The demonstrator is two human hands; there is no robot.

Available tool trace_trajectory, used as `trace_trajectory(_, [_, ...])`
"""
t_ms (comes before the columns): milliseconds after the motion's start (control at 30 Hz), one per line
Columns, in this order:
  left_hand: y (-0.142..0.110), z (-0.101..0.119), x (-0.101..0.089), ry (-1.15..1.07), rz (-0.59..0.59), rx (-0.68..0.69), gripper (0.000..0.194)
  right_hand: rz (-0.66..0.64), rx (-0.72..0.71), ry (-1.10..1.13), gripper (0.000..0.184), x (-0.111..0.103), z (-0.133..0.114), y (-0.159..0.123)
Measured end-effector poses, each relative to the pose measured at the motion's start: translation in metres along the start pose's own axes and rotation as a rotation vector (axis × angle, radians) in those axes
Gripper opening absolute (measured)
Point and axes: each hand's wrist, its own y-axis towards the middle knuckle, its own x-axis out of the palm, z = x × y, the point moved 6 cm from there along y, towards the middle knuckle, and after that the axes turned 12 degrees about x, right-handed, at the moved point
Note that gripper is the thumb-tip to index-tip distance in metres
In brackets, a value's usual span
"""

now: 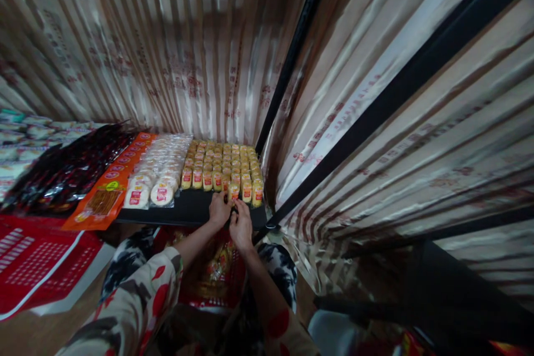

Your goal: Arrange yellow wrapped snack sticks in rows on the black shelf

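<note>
Small yellow snack packets (207, 180) with red-and-white labels stand in close rows on the right end of a black shelf (179, 210). At the front row, my left hand (219, 209) and my right hand (241, 225) come together around one yellow snack packet (233, 191). Fingers of both hands are closed at its lower part, left and right. My fingertips partly hide the packet's base. Left of the rows lie clear bags of round white crackers (162, 192) with red labels.
An orange snack bag (102, 200) and dark shiny packets (70, 167) lie further left. Below stand a red basket (37, 267) and another red container (212, 303) with yellow packets between my knees. Black frame bars (359, 111) and striped plastic sheeting (187, 39) border the shelf.
</note>
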Motion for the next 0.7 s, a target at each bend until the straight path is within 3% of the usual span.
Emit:
trace_trajectory(333, [0.0104,0.0087,0.0072,0.018,-0.006,0.054,0.027,0.03,0.01,0.023,0.047,-0.0003,0.0047,0.0064])
trace_trajectory(567, [0.008,0.007,0.0088,-0.076,0.062,0.101,0.036,0.031,0.044,0.004,0.046,0.0017,0.0098,0.0056])
trace_trajectory(700, [0.0033,0.0099,0.0068,-0.088,0.096,0.161,0.028,0.054,0.04,-0.011,0.046,0.0017,0.01,0.0054])
